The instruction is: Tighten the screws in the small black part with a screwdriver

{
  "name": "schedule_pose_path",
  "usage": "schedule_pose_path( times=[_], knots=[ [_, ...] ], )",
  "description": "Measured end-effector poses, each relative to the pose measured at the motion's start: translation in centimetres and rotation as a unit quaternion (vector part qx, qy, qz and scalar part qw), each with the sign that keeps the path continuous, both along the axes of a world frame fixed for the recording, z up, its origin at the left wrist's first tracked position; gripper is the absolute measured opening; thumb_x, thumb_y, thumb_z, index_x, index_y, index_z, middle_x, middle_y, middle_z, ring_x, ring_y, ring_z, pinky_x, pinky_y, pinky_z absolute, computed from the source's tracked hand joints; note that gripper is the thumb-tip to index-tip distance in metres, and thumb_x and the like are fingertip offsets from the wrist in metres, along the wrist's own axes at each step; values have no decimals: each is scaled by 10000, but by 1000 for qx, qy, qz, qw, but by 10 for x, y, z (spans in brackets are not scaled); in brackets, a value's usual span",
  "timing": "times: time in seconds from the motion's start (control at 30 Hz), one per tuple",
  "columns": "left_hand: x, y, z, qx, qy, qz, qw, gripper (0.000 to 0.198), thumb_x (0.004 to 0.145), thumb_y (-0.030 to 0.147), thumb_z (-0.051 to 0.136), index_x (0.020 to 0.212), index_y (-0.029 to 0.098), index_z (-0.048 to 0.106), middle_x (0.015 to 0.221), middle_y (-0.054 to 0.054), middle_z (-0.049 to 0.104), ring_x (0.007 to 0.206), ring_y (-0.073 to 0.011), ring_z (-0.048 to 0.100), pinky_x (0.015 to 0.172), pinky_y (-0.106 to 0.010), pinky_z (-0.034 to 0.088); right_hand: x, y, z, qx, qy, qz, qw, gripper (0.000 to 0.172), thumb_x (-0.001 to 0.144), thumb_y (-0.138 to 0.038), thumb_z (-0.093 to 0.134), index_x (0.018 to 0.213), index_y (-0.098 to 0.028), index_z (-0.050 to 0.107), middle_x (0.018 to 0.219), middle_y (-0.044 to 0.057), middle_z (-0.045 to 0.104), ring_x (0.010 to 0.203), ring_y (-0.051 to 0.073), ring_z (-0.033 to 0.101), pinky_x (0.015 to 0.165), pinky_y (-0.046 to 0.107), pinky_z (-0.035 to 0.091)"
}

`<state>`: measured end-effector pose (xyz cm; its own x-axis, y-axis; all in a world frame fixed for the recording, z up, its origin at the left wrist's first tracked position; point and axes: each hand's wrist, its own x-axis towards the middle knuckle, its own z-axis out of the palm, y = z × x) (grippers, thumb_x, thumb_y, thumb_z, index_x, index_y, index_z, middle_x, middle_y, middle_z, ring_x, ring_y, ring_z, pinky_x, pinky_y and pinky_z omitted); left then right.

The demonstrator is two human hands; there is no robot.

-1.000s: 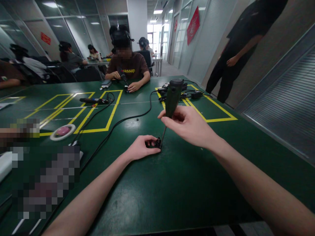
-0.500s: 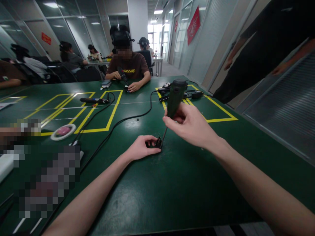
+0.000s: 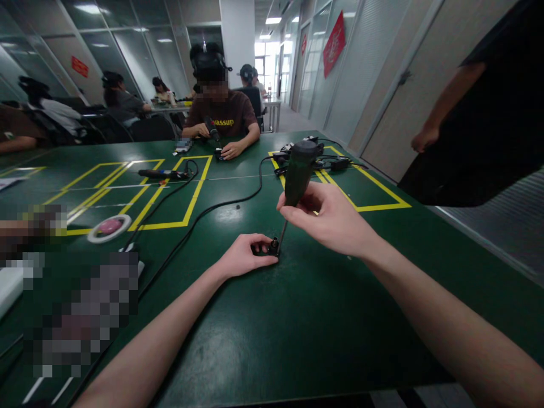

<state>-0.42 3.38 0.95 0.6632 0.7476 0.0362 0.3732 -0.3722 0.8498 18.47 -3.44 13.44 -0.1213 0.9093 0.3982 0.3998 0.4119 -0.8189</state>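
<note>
My right hand (image 3: 329,218) is closed around the lower handle of a dark screwdriver (image 3: 299,173), which stands nearly upright with a slight tilt. Its thin shaft runs down to a small black part (image 3: 274,247) on the table, but the exact contact of the tip is too small to make out. My left hand (image 3: 246,255) rests on the green table (image 3: 272,328) and pinches that part between thumb and fingers. A short round post sticks up from the part.
A black cable (image 3: 204,212) crosses the table left of my hands. Black adapters and leads (image 3: 338,163) lie beyond the right hand, by yellow tape. Another screwdriver-like tool (image 3: 161,174) lies at the left. A co-worker (image 3: 225,116) sits opposite; another person (image 3: 501,102) stands at the right.
The screwdriver and my right hand have shifted slightly left and down, and the handle stands a little more upright. My left hand stays put. The standing person has moved to the right.
</note>
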Motion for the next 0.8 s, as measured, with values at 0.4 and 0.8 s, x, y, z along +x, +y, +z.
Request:
schedule_pose_path(
  times=[0.4, 0.8],
  knots=[
    [-1, -1, 1, -2, 2, 1, 1000, 358, 737, 409, 813, 987, 154, 786, 814, -22, 712, 747, -172, 579, 727, -293, 463, 1, 1, -4, 20, -20, -26, 999, 182, 829, -329, 730, 838, -193, 609, 736, -16, 570, 616, 116, 465, 558, 265, 383],
    [0, 0, 1, -8, 0, 1, 1000, 375, 728, 411, 819, 1002, 158, 786, 820, -20, 710, 748, -172, 581, 728, -290, 465, 2, -1, 0, 22, -29, -43, 998, 262, 789, -350, 776, 729, -189, 579, 640, -45, 492, 577, 100, 413, 524, 264, 312]
  ],
)
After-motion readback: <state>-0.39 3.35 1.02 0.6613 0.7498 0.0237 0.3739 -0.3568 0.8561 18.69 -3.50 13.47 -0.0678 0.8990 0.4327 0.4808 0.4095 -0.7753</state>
